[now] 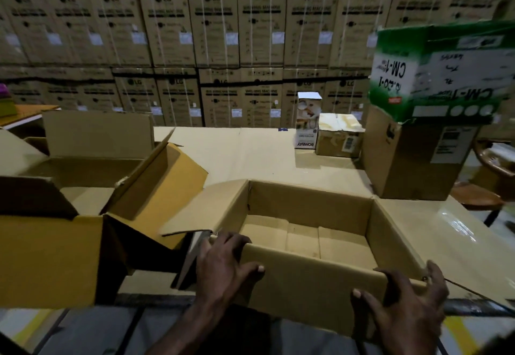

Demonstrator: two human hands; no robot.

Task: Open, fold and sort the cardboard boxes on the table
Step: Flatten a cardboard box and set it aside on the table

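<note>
Open-topped brown cardboard box (306, 209) at the table's near edge, left hand (223, 265) and right hand (404, 304) gripping its near wall, set apart.

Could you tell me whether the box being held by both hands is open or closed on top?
Open: the held box shows its bare inner floor, and both hands grip its near wall.

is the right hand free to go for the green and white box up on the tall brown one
Probably not yet: the right hand grips the open box's near wall, and the green and white box sits far back.
</note>
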